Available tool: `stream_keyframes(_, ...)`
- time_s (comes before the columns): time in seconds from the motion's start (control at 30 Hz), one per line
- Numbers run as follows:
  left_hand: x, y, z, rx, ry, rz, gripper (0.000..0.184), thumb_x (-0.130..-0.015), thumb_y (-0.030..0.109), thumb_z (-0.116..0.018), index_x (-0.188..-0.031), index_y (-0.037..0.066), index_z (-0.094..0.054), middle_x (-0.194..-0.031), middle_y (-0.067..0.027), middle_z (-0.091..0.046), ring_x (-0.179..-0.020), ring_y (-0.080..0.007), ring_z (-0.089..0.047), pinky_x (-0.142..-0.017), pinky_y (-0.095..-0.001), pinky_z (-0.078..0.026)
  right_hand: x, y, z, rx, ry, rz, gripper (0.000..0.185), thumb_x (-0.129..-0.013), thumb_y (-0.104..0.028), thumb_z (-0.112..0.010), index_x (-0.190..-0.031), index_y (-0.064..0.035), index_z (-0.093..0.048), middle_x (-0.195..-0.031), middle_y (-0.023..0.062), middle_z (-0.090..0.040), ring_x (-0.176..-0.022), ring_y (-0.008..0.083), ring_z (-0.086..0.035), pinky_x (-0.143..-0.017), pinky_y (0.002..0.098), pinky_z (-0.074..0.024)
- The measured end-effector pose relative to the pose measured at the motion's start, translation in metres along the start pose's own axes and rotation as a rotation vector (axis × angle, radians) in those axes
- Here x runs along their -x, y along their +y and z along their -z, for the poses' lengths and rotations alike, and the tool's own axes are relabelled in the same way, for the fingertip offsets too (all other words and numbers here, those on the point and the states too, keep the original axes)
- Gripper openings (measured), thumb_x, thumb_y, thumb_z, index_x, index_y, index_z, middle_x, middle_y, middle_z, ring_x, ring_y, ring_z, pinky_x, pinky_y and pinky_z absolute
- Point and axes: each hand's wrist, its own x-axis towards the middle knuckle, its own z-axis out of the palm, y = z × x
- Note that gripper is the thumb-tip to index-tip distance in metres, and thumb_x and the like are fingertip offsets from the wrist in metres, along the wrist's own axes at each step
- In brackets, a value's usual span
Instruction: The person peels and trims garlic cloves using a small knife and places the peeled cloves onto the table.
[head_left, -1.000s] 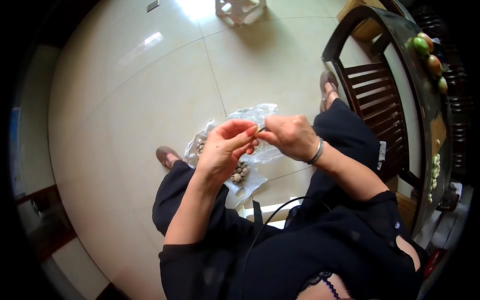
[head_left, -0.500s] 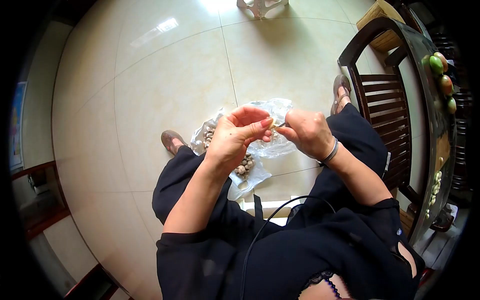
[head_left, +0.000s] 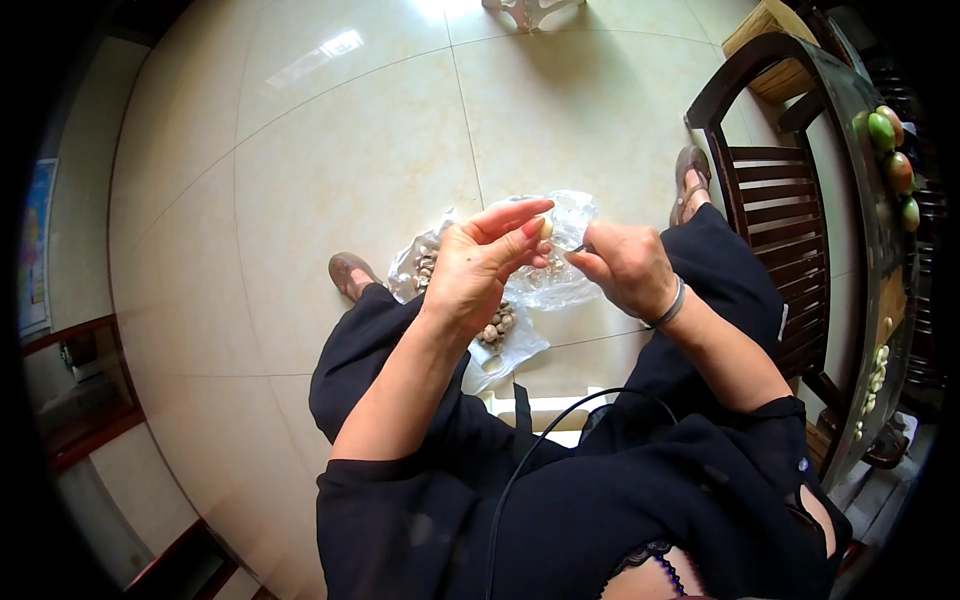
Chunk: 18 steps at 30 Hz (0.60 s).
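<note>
Between the thumb and fingers of my left hand [head_left: 472, 262] is a pinched small pale garlic clove [head_left: 547, 228]. My right hand [head_left: 632, 265], with a bracelet at the wrist, is closed around a small knife [head_left: 579, 249]; only a short dark bit of it shows. A small gap separates the knife from the clove. Below my hands, a clear plastic bag [head_left: 570, 290] lies on the floor with scraps in it. White bags beside it hold brownish-grey bulbs [head_left: 497, 328], partly covered by my left hand and forearm.
At the right stands a dark wooden chair [head_left: 775, 200] against a table [head_left: 858, 285]. Several green-red fruits [head_left: 898, 172] and a row of pale cloves [head_left: 876, 380] lie on the table. A stool [head_left: 530, 12] is at the far edge. A black cable [head_left: 545, 432] crosses my lap.
My right hand has drawn slightly right, moving the knife off the clove. The fingers of my left hand have straightened, and the clove now shows more plainly.
</note>
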Motion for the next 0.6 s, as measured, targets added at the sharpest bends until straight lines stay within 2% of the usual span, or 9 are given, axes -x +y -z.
stream_keyframes(0.13, 0.0002, 0.0003, -0.0007, -0.006, -0.011, -0.006, 0.025, -0.080, 0.007, -0.060, -0.102, -0.003, -0.058, -0.085, -0.0100, -0.062, -0.071, -0.0133, -0.059, -0.067, -0.0240, -0.049, 0.0017, 0.0017, 0.0013, -0.078, -0.017, -0.083, 0.033, -0.082, -0.034, -0.054, -0.070, -0.0052, -0.045, -0.055, 0.0117, -0.047, -0.049, 0.0288, -0.052, -0.042, 0.0354, -0.0399)
stream_keyframes(0.33, 0.0008, -0.0012, 0.0055, -0.141, -0.041, -0.178, 0.026, -0.080, 0.006, -0.059, -0.104, -0.005, -0.055, -0.092, -0.0131, -0.062, -0.078, -0.0158, -0.059, -0.071, -0.0250, -0.049, 0.0028, 0.0004, -0.0004, -0.178, -0.058, -0.121, 0.036, -0.079, -0.039, -0.058, -0.074, -0.0043, -0.046, -0.058, 0.0123, -0.050, -0.052, 0.0296, -0.054, -0.045, 0.0359, -0.0412)
stream_keyframes(0.43, 0.0031, 0.0009, 0.0046, -0.191, -0.061, -0.207, 0.026, -0.080, 0.006, -0.058, -0.103, -0.006, -0.054, -0.092, -0.0143, -0.061, -0.079, -0.0165, -0.060, -0.071, -0.0263, -0.049, 0.0032, -0.0009, 0.0018, -0.187, -0.114, -0.111, 0.035, -0.078, -0.036, -0.060, -0.075, -0.0037, -0.047, -0.059, 0.0120, -0.050, -0.053, 0.0288, -0.054, -0.046, 0.0346, -0.0418)
stream_keyframes(0.6, 0.0067, 0.0025, 0.0029, -0.232, -0.073, -0.233, 0.024, -0.080, 0.004, -0.058, -0.101, -0.007, -0.054, -0.089, -0.0143, -0.062, -0.080, -0.0181, -0.061, -0.074, -0.0284, -0.050, 0.0027, -0.0045, 0.0037, -0.444, -0.041, -0.212, 0.026, -0.076, -0.022, -0.066, -0.077, -0.0029, -0.049, -0.060, 0.0123, -0.052, -0.051, 0.0265, -0.053, -0.047, 0.0303, -0.0409)
